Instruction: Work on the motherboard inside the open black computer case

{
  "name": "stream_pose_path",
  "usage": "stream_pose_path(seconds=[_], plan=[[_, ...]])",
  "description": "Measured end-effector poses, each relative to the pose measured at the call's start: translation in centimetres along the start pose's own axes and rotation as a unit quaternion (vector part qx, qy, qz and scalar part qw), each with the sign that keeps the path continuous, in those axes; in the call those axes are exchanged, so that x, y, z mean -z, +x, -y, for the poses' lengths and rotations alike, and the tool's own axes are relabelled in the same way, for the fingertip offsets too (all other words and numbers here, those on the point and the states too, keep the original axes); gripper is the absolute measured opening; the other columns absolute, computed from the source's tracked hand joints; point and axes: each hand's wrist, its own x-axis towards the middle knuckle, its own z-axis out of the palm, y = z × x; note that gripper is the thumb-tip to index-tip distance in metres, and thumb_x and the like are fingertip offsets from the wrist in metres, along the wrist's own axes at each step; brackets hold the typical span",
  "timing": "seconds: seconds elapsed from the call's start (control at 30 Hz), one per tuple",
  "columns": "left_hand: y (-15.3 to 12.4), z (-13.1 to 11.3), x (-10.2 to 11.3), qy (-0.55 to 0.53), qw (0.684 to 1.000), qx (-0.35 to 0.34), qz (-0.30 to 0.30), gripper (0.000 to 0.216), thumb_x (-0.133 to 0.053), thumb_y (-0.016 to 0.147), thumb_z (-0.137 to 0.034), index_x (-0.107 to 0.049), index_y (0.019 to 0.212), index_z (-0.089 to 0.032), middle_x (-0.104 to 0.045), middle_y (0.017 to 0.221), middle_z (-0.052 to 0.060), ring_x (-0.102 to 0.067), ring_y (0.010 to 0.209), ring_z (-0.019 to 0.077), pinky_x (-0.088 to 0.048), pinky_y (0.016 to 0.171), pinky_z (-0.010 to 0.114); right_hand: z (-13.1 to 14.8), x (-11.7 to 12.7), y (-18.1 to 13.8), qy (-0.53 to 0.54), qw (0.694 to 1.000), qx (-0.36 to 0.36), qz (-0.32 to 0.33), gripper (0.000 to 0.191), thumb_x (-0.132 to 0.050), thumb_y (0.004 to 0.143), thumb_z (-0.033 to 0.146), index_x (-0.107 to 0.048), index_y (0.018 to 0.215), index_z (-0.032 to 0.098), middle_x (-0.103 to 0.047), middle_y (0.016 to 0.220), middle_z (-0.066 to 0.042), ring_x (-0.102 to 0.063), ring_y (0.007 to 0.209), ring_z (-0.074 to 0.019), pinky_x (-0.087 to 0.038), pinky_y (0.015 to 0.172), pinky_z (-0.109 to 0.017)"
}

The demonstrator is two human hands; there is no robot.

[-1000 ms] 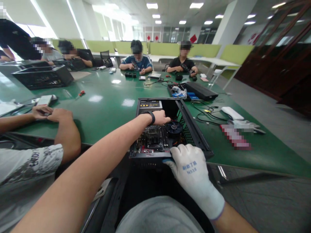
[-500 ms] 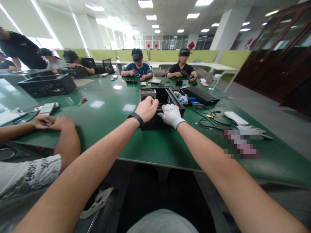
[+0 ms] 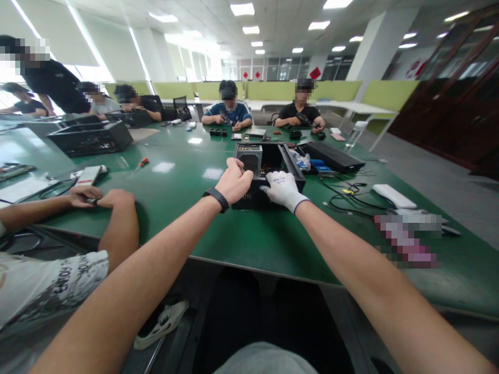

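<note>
A black open-topped computer case [image 3: 255, 201] stands on the table in front of me. Inside it on the left is a grey power supply unit [image 3: 250, 157] with a round fan grille. My left hand [image 3: 235, 182], bare with a black band on the wrist, is at the case's near left corner. Its fingers are curled in a pinch, and whatever lies between them is too small to make out. In a white glove, my right hand [image 3: 284, 188] grips the near top edge, thumb on the outer face and fingers over the rim. Those fingers hide part of the interior.
Right of the case lie a black panel [image 3: 333, 157], dark cables [image 3: 343, 195] and a white box [image 3: 393, 196]. A neighbour's hands [image 3: 101, 197] work close on my left. An orange-handled tool [image 3: 143, 162] and another computer case [image 3: 91, 137] are farther left. Co-workers sit opposite.
My left hand has drawn back leftward from above the case interior to its near corner, uncovering more of the power supply. My right hand keeps its hold on the edge. The view has swung slightly left.
</note>
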Motion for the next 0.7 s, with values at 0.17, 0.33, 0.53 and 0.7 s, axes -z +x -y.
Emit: stream_pose_path(seconds=[0.17, 0.33, 0.53, 0.7], plan=[[-0.3, -1.8, -0.1, 0.021, 0.998, -0.011, 0.053, 0.033, -0.048, 0.085, -0.027, -0.034, 0.113, -0.018, -0.059, 0.102, 0.012, -0.061, 0.088, 0.0208, -0.047, 0.082, 0.035, 1.0, 1.3, -6.8, 0.005, 1.0, 0.011, -0.027, 0.043, -0.044, 0.093, 0.052, -0.058, 0.11, 0.016, -0.062, 0.106, -0.015, -0.053, 0.097, -0.026, -0.033, 0.082, -0.039], [-0.9, -2.7, -1.9, 0.168, 0.974, -0.042, 0.146, 0.044, -0.058, 0.078, -0.027, -0.043, 0.117, -0.015, -0.057, 0.117, 0.018, -0.062, 0.101, 0.025, -0.048, 0.088, 0.035, 2.0, 3.5, -15.1, 0.016, 0.999, 0.035, -0.038, 0.036, -0.048, 0.092, 0.05, -0.058, 0.108, 0.019, -0.061, 0.1, -0.011, -0.05, 0.092, -0.0251, -0.026, 0.075, -0.037], [-2.2, -3.4, -4.3, 0.367, 0.87, -0.106, 0.31, 0.047, -0.067, 0.071, -0.02, -0.062, 0.117, -0.014, -0.067, 0.117, 0.018, -0.065, 0.105, 0.0288, -0.051, 0.086, 0.033, 3.2, 5.6, -22.9, 0.053, 0.996, 0.059, -0.044, 0.024, -0.06, 0.087, 0.042, -0.06, 0.098, 0.021, -0.059, 0.089, -0.007, -0.046, 0.083, -0.0225, -0.022, 0.071, -0.035], [-3.0, -4.4, -6.4, 0.443, 0.798, -0.1, 0.396, 0.043, -0.08, 0.06, -0.021, -0.075, 0.102, -0.014, -0.073, 0.109, 0.015, -0.067, 0.102, 0.032, -0.053, 0.087, 0.034, 3.8, 6.4, -26.6, 0.093, 0.992, 0.061, -0.058, 0.022, -0.071, 0.078, 0.038, -0.061, 0.09, 0.022, -0.058, 0.081, -0.004, -0.044, 0.077, -0.0217, -0.02, 0.068, -0.035]])
